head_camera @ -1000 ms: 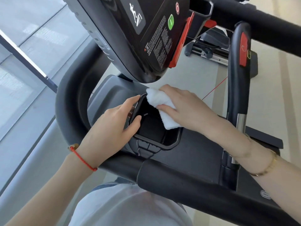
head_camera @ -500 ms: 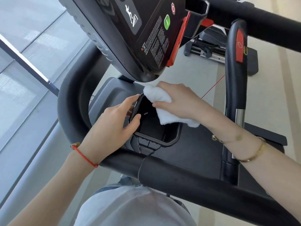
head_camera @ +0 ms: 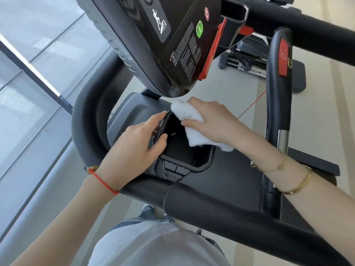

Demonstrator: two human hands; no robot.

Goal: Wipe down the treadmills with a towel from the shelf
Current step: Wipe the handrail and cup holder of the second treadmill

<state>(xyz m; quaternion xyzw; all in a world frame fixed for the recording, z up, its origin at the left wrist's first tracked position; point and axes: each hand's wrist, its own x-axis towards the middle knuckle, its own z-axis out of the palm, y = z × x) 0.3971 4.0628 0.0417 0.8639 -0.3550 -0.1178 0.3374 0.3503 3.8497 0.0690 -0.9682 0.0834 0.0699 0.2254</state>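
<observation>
The right hand (head_camera: 213, 121) grips a bunched white terry towel (head_camera: 192, 127), thumb and fingers curled over it, and presses it against the far right rim of the black rectangular plastic cup-holder tray (head_camera: 184, 148) set into the black and grey treadmill (head_camera: 230, 169); part of the cloth hangs down inside the tray and a corner trails out past the wrist. The left hand (head_camera: 134, 148) holds the tray's left rim, index finger laid along the outer edge and thumb hooked over the inner lip. The tray sits just below the tilted black glossy console panel (head_camera: 172, 45) with its green oval button (head_camera: 199, 29). A red cord bracelet (head_camera: 103, 182) circles the left wrist; a thin gold bangle (head_camera: 299, 186) circles the right. A padded black handlebar (head_camera: 221, 214) crosses in front of the person's pale shirt (head_camera: 153, 244).
</observation>
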